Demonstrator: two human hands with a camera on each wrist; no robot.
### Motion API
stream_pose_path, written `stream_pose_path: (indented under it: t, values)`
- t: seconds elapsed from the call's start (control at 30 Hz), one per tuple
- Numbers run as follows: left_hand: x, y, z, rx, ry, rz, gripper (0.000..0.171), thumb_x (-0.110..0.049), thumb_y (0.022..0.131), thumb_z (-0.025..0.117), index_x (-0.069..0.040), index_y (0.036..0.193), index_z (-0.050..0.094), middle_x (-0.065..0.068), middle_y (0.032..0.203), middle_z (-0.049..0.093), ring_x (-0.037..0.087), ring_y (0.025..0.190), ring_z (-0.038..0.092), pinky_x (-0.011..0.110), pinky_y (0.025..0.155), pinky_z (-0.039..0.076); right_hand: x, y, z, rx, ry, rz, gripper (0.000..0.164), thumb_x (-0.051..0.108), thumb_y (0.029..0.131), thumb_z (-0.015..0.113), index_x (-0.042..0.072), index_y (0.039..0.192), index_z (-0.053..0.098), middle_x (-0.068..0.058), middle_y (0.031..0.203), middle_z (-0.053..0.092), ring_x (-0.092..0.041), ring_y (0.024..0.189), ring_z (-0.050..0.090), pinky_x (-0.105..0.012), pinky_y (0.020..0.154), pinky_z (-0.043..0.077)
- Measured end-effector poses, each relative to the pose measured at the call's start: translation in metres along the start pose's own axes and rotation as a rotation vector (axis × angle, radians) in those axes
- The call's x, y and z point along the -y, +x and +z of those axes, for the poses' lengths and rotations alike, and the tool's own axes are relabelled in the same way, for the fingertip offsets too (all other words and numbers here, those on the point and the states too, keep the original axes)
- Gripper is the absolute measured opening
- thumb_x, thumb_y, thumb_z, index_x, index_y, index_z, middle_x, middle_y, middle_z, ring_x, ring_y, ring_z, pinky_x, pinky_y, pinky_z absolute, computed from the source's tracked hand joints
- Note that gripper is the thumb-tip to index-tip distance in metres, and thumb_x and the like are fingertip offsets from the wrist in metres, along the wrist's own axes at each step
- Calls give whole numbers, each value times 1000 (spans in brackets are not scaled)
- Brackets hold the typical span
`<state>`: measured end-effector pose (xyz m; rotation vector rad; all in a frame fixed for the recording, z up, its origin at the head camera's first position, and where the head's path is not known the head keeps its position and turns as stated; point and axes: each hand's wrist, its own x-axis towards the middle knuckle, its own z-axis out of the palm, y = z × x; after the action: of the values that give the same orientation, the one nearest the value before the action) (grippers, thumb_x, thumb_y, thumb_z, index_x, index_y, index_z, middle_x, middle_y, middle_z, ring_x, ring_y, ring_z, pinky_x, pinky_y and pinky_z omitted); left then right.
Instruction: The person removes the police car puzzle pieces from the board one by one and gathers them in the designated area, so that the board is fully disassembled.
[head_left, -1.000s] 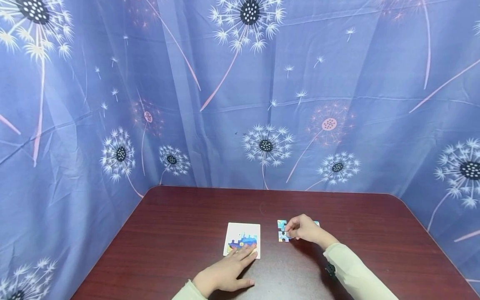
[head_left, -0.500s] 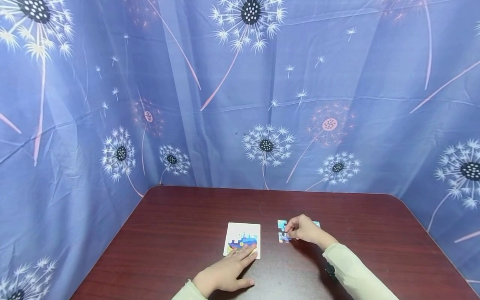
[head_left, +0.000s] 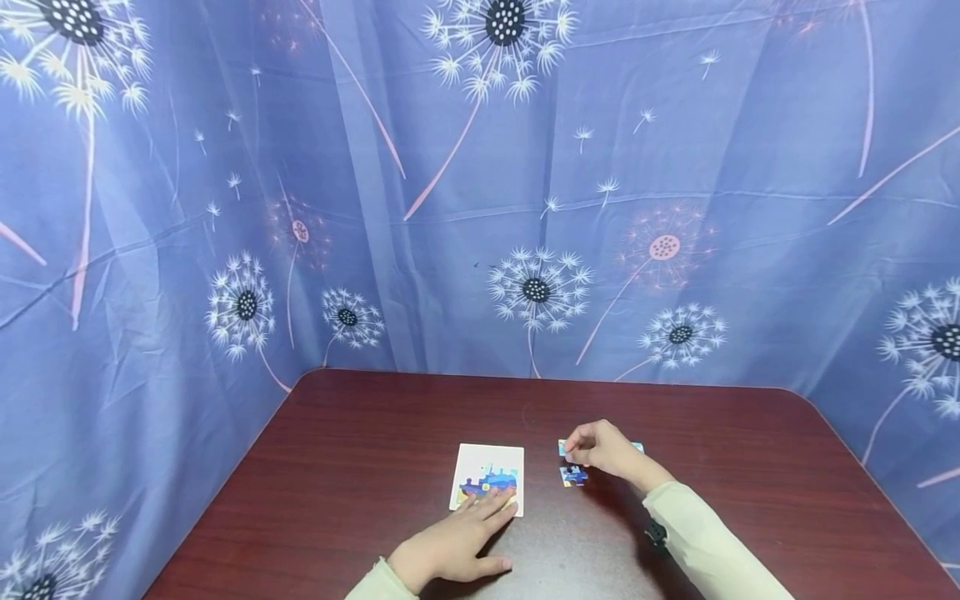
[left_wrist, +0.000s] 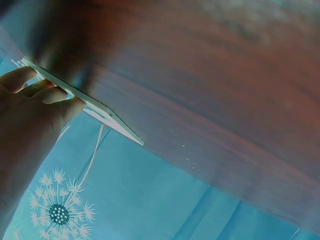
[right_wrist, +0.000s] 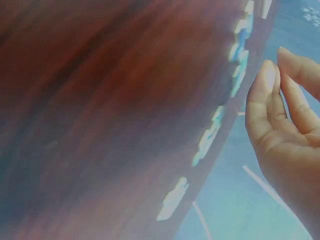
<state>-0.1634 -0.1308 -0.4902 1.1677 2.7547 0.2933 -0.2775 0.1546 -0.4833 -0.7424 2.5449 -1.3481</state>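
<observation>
Blue boat picture (head_left: 491,481), head view only

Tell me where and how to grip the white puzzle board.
Probably pinch the puzzle board by its uncovered left edge, coming in low from the left: it lies flat and thin, the left hand covers part of the near edge, and puzzle pieces lie off to the right.

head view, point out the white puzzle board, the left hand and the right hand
White puzzle board (head_left: 487,457), head view: bare upper part.
Left hand (head_left: 461,540), head view: back of the hand.
Right hand (head_left: 607,452), head view: back of the hand.
</observation>
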Motion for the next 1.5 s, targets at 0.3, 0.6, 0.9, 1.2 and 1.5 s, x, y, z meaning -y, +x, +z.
stream_pose_path:
  t: [0.3, 0.6, 0.9, 1.2, 1.5]
  values:
    - [-2, -1, -2, -8, 15, 1, 68, -48, 95, 53, -7, 147, 39, 11, 156, 27, 28, 142, 29, 48, 111, 30, 12, 13, 10, -8, 7, -58, 12, 5, 87, 69, -5, 95, 70, -11, 79, 70, -10, 63, 58, -22, 56, 49]
    - [-2, 0, -2, -13, 13, 10, 68, -48, 95, 53, -6, 147, 39, 11, 157, 27, 28, 142, 28, 48, 111, 30, 36, 30, 35, 18, 49, -110, 19, 5, 87, 69, -7, 101, 70, -11, 87, 72, -13, 75, 64, -21, 66, 51]
    - [-3, -1, -4, -14, 26, 16, 68, -48, 96, 53, -5, 146, 39, 12, 156, 28, 27, 142, 29, 49, 110, 31, 41, 47, 64, 105, 45, -120, 19, 4, 86, 70, -5, 102, 71, -10, 83, 70, -14, 75, 64, -21, 67, 51]
    - [-2, 1, -2, 14, 1, 4, 69, -47, 96, 53, -5, 148, 36, 13, 156, 26, 24, 143, 26, 52, 111, 29, 39, 53, 81, 132, -25, -99, 17, 2, 81, 74, -1, 97, 72, -5, 82, 68, -12, 75, 62, -24, 68, 52]
    - [-3, 1, -3, 8, 14, 10, 69, -47, 95, 53, -5, 148, 37, 14, 155, 28, 23, 142, 28, 52, 110, 30, 41, 51, 83, 129, 5, -132, 10, -1, 78, 73, 0, 88, 72, 4, 73, 62, -6, 67, 57, -24, 62, 51]
